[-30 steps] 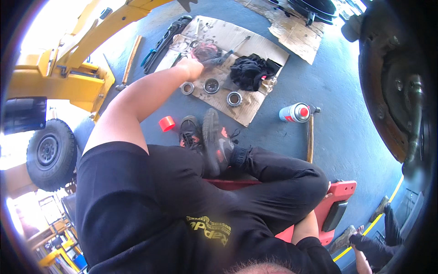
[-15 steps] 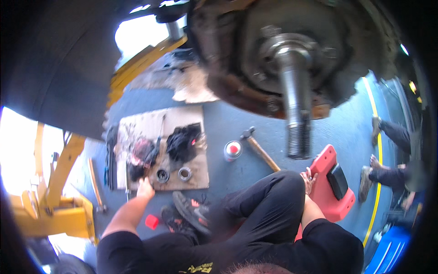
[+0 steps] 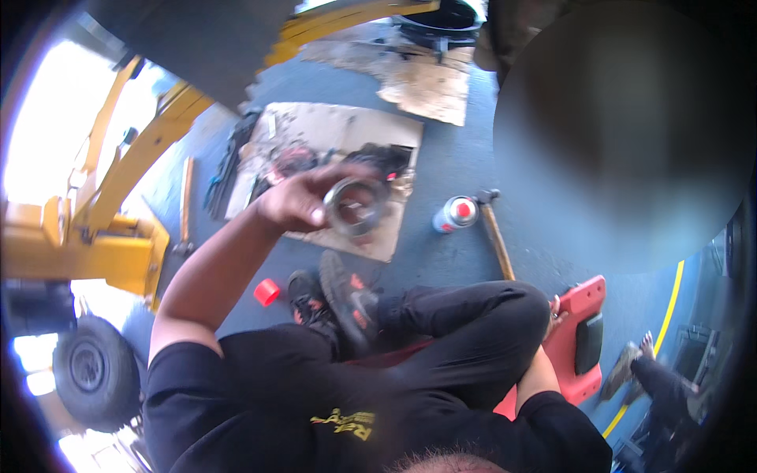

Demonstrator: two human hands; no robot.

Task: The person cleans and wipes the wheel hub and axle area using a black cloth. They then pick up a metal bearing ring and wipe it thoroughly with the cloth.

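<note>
My left hand (image 3: 303, 199) is raised over the cardboard sheet (image 3: 378, 246), thumb and fingers closed on a shiny metal bearing ring (image 3: 382, 205). The ring is slightly blurred, and its open centre faces up at me. Behind hand and ring, a dark rag (image 3: 386, 158) and a reddish bundle (image 3: 293, 160) lie partly covered on the cardboard. Beside my bent right knee, my right hand (image 3: 557, 310) rests with fingers apart on the edge of the red creeper board (image 3: 587, 296); my leg hides part of that hand.
A spray can (image 3: 456, 214) and a hammer (image 3: 497, 236) stand and lie right of the cardboard. A red cap (image 3: 266, 292) is near my shoes. Another hammer (image 3: 187, 209) lies by the yellow stand (image 3: 118, 256). A large blurred shape (image 3: 623, 142) looms upper right. Another person's leg (image 3: 662, 378) shows at right.
My left hand has come up from the cardboard's near edge and now holds the bearing ring. My view has shifted, and the threaded shaft is no longer sharp. My right hand stays on the creeper.
</note>
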